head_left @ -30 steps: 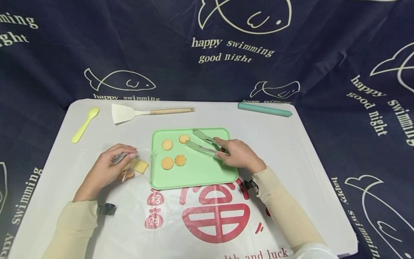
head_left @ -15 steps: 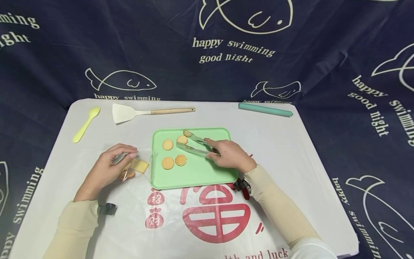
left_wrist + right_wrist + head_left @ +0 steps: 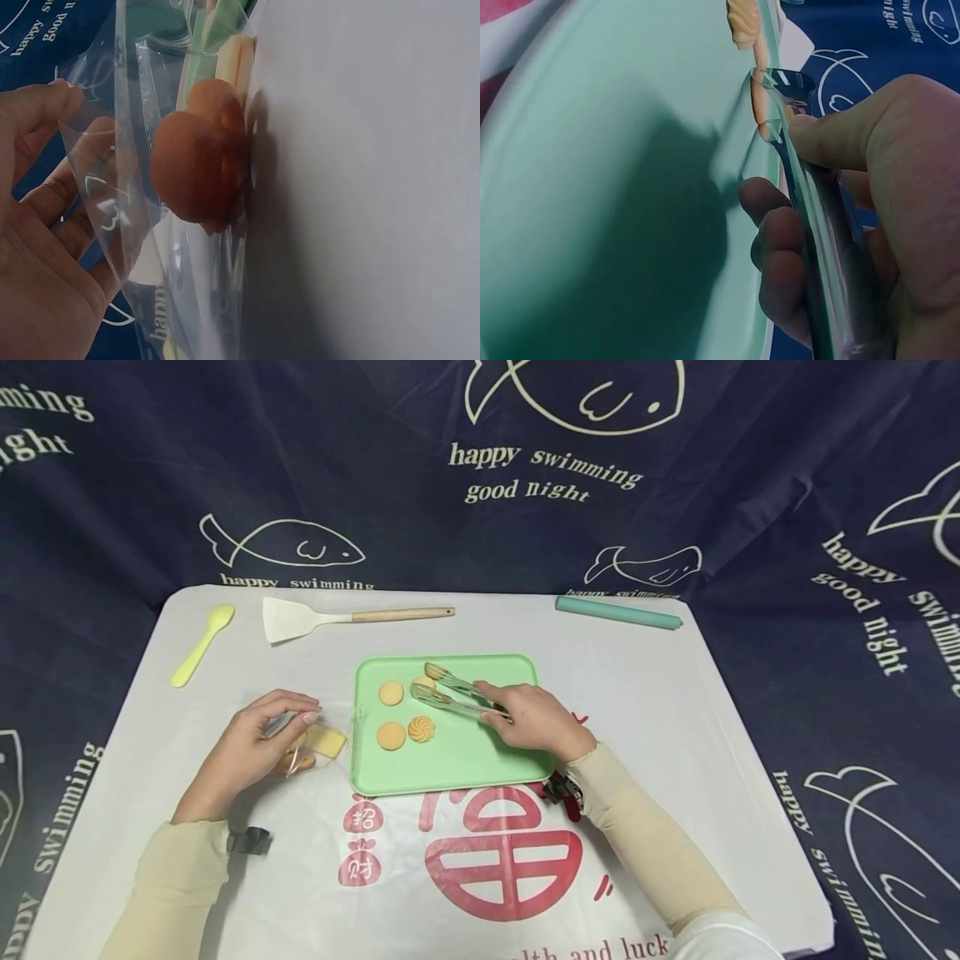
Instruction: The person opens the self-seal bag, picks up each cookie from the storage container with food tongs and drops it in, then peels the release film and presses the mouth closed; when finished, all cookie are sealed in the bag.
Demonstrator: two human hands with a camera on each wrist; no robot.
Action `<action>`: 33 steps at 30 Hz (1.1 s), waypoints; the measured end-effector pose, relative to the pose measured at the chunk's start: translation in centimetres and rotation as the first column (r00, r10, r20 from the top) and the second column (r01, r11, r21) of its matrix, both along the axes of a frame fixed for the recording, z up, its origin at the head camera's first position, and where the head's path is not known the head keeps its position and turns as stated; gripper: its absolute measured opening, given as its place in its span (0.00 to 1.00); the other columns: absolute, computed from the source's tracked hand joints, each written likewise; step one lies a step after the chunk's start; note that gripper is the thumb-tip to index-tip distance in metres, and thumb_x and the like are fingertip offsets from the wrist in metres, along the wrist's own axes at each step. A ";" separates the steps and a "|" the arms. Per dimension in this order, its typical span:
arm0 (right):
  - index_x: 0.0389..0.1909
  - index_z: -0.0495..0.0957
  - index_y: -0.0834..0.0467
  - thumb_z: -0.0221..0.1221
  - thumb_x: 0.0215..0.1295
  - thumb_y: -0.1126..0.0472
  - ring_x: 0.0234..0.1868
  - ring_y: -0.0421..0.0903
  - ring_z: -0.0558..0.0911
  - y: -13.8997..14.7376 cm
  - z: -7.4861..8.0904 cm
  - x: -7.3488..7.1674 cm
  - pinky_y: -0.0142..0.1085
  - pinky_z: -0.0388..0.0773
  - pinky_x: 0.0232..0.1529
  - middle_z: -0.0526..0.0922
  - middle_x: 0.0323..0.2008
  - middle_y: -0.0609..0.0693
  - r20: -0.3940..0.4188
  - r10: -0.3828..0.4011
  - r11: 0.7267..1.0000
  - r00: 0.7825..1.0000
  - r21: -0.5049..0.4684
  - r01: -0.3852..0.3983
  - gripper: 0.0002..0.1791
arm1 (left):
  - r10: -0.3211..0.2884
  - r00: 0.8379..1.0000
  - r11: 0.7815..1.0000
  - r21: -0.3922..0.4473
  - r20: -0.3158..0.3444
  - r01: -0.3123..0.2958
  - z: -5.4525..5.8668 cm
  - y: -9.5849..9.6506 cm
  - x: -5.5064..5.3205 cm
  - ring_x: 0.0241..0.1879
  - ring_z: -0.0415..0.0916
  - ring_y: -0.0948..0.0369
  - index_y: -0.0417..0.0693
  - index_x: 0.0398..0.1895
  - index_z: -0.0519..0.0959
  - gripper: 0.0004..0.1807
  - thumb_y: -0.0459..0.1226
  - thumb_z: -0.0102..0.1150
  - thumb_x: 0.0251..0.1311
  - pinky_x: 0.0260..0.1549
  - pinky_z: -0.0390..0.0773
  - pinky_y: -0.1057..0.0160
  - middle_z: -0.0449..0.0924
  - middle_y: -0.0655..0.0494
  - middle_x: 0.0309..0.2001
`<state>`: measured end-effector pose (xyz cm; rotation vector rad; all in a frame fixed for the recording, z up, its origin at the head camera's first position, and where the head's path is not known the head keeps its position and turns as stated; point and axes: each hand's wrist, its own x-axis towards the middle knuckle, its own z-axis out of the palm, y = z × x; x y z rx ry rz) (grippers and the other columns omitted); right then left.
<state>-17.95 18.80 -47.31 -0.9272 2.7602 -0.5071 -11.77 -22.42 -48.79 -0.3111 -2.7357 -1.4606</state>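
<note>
My left hand (image 3: 258, 747) pinches the edge of a clear plastic bag (image 3: 161, 300) between thumb and fingertips, left of the tray. Inside the bag lie brown rounded cookies (image 3: 191, 169) and a yellow rectangular biscuit (image 3: 327, 741). Over the green tray (image 3: 465, 768), my right hand (image 3: 536, 718) grips metal tongs (image 3: 457, 704), thumb on one arm and fingers on the other. The spread tong tips straddle a round cookie (image 3: 422, 680) near the tray's back, partly covering it. Two more round cookies (image 3: 391, 693) and a swirl cookie (image 3: 422, 729) lie to the left and in front.
Along the table's back lie a yellow spoon (image 3: 202, 646), a white spatula (image 3: 288, 620) with a wooden handle and a teal rod (image 3: 618, 612). A white sheet with red print (image 3: 502, 868) covers the front. A dark blue fish-print cloth (image 3: 420, 543) hangs behind.
My right hand has moved left with the tongs, bringing their tips to either side of the back round cookie. The left hand has stayed in place on the bag.
</note>
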 end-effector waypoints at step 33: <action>0.73 0.69 0.52 0.56 0.75 0.49 0.26 0.37 0.71 -5.5 1.7 3.9 0.31 0.73 0.35 0.81 0.31 0.40 -0.059 0.252 0.961 0.966 -0.102 -0.257 0.28 | 0.000 1.000 1.000 -0.009 -0.015 0.000 0.0 -0.1 0.0 0.58 0.73 0.61 0.46 0.48 0.85 0.13 0.45 0.61 0.72 0.67 0.66 0.50 0.81 0.59 0.53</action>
